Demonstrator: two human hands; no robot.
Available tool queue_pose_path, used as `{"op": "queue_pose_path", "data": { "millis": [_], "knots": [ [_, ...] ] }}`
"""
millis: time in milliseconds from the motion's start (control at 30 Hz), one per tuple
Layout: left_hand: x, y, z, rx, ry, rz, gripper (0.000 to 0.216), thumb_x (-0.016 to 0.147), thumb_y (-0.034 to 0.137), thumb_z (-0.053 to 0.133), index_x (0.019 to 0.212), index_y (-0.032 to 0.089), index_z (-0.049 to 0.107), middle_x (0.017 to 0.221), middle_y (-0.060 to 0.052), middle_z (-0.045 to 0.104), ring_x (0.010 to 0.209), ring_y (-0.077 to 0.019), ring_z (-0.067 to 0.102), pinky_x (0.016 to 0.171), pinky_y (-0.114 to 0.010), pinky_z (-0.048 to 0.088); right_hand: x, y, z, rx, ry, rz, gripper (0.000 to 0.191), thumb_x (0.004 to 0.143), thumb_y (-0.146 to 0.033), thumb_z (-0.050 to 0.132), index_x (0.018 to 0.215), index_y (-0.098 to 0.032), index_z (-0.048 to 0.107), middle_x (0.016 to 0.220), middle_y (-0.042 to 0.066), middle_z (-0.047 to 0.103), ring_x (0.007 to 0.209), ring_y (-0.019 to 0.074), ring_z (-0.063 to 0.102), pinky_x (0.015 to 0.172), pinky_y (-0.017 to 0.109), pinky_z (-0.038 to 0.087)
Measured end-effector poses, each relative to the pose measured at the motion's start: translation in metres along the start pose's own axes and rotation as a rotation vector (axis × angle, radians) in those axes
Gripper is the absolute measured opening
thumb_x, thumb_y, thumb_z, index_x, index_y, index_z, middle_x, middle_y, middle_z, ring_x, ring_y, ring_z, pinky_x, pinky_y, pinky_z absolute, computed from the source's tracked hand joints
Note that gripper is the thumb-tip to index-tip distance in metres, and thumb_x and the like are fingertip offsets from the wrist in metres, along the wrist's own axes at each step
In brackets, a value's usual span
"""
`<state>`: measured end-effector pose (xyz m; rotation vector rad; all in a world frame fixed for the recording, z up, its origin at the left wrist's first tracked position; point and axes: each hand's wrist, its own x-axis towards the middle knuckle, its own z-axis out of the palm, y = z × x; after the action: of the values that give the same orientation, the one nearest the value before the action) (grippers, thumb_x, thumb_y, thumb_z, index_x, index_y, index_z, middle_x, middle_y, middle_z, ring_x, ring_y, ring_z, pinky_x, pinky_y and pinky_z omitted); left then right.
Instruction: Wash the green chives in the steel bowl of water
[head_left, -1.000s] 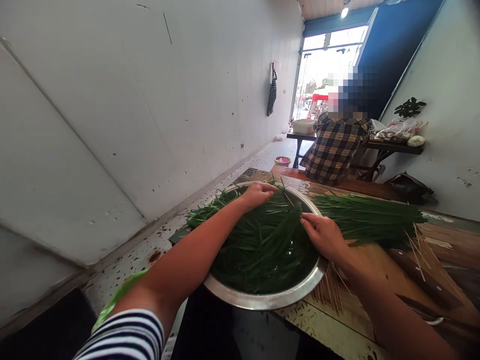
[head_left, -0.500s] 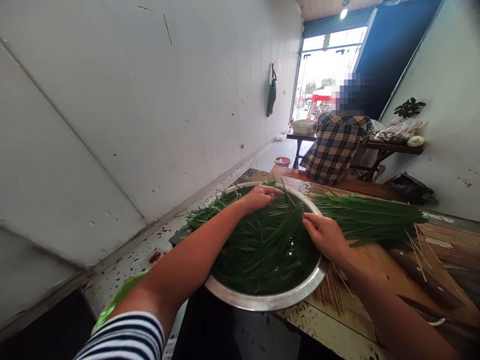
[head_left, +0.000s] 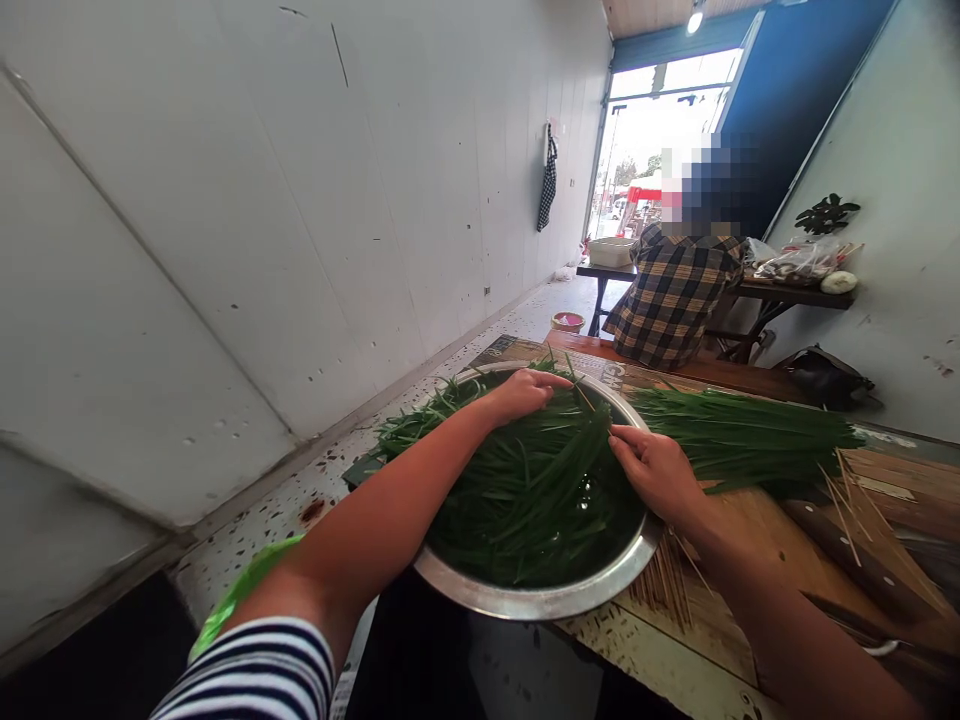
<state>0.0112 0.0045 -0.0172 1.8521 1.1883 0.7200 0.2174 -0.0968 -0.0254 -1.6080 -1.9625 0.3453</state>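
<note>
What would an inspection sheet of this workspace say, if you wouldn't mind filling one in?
Surface: wooden table, marked and worn-looking.
Job's things: long flat greens, probably garlic chives, in metal basin; thin skewer among them.
Clutter: more skewers, riveted knife handle, pile of greens.
Hands: left hand at thin skewer's far end; right hand apparently pinching its near end.
Cables: nothing seen.
Surroundings: person in plaid shirt; checked cloth on wall.

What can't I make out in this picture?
In the head view:
- Bottom of the metal bowl: covered by green leaves.
- Its left rim: partly behind the left forearm.
- Ends of the thin stick: too small to tell at the left hand and right hand.
- Hands of the seated co-worker: hidden by the back.
- Striped sleeve: cut off by the bottom edge.
</note>
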Motion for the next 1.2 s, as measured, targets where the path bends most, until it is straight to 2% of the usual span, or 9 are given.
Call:
{"op": "queue_pose_path", "data": {
  "millis": [233, 300, 400, 533, 700, 800, 1000, 1200],
  "knots": [
    [0.000, -0.002, 0.002, 0.063, 0.024, 0.058, 0.040, 0.078, 0.023, 0.047, 0.113, 0.016, 0.065, 0.054, 0.003, 0.049, 0.047, -0.0051, 0.035, 0.050, -0.018, 0.032, 0.000, 0.000, 0.000, 0.010, -0.014, 0.004, 0.036, 0.084, -0.035, 0.041, 0.104, -0.023, 0.068, 0.086, 0.004, 0.073, 0.077, 0.0182, 0.065, 0.066, 0.027, 0.046],
    [0.000, -0.003, 0.005, 0.113, 0.070, 0.125, 0.036, 0.077, 0.027, 0.051, 0.107, 0.016, 0.068, 0.056, 0.002, 0.052, 0.048, -0.0052, 0.036, 0.051, -0.018, 0.034, 0.000, 0.000, 0.000, 0.010, -0.013, -0.008, 0.036, 0.084, -0.036, 0.041, 0.103, -0.023, 0.069, 0.082, 0.004, 0.072, 0.074, 0.0179, 0.065, 0.064, 0.026, 0.046],
    [0.002, -0.002, 0.012, 0.142, 0.153, 0.187, 0.030, 0.076, 0.030, 0.055, 0.097, 0.014, 0.071, 0.066, -0.001, 0.062, 0.056, -0.0069, 0.047, 0.058, -0.018, 0.040, 0.000, 0.000, -0.001, 0.008, -0.007, -0.014, 0.036, 0.083, -0.037, 0.042, 0.103, -0.023, 0.069, 0.078, 0.003, 0.072, 0.069, 0.0174, 0.064, 0.059, 0.025, 0.045],
    [0.003, 0.002, 0.019, 0.052, 0.194, 0.120, 0.029, 0.078, 0.021, 0.051, 0.097, 0.009, 0.069, 0.075, -0.005, 0.067, 0.057, -0.0081, 0.056, 0.061, -0.020, 0.045, 0.000, -0.001, 0.000, 0.018, -0.007, -0.020, 0.036, 0.083, -0.036, 0.042, 0.102, -0.023, 0.069, 0.076, 0.002, 0.072, 0.067, 0.0170, 0.064, 0.058, 0.025, 0.045],
    [0.002, 0.005, 0.020, -0.031, 0.200, 0.081, 0.037, 0.075, 0.013, 0.046, 0.107, 0.009, 0.064, 0.076, -0.004, 0.068, 0.050, -0.0057, 0.051, 0.052, -0.017, 0.041, 0.001, 0.001, 0.001, 0.034, -0.009, -0.012, 0.037, 0.082, -0.037, 0.042, 0.104, -0.021, 0.068, 0.084, 0.004, 0.073, 0.073, 0.0182, 0.066, 0.061, 0.026, 0.046],
    [0.002, 0.005, 0.020, -0.015, 0.228, 0.054, 0.033, 0.075, 0.015, 0.047, 0.101, 0.011, 0.067, 0.076, -0.004, 0.069, 0.050, -0.0056, 0.048, 0.050, -0.017, 0.038, 0.001, 0.002, 0.002, 0.033, -0.006, -0.015, 0.038, 0.083, -0.037, 0.041, 0.105, -0.021, 0.068, 0.083, 0.004, 0.073, 0.073, 0.0186, 0.066, 0.061, 0.026, 0.045],
    [0.005, 0.004, 0.023, -0.074, 0.274, 0.076, 0.029, 0.072, 0.028, 0.059, 0.089, 0.009, 0.070, 0.076, -0.006, 0.069, 0.064, -0.0095, 0.057, 0.063, -0.019, 0.044, 0.000, -0.001, 0.000, 0.044, -0.016, -0.005, 0.037, 0.083, -0.036, 0.041, 0.104, -0.022, 0.068, 0.085, 0.004, 0.073, 0.073, 0.0183, 0.065, 0.062, 0.026, 0.045],
    [0.006, 0.003, 0.025, -0.068, 0.344, 0.046, 0.027, 0.071, 0.029, 0.060, 0.084, 0.008, 0.071, 0.066, -0.004, 0.065, 0.060, -0.0091, 0.054, 0.058, -0.020, 0.042, 0.000, -0.002, 0.000, 0.067, -0.031, -0.008, 0.039, 0.083, -0.037, 0.040, 0.104, -0.020, 0.068, 0.076, 0.004, 0.071, 0.070, 0.0175, 0.063, 0.063, 0.026, 0.043]
  ]
}}
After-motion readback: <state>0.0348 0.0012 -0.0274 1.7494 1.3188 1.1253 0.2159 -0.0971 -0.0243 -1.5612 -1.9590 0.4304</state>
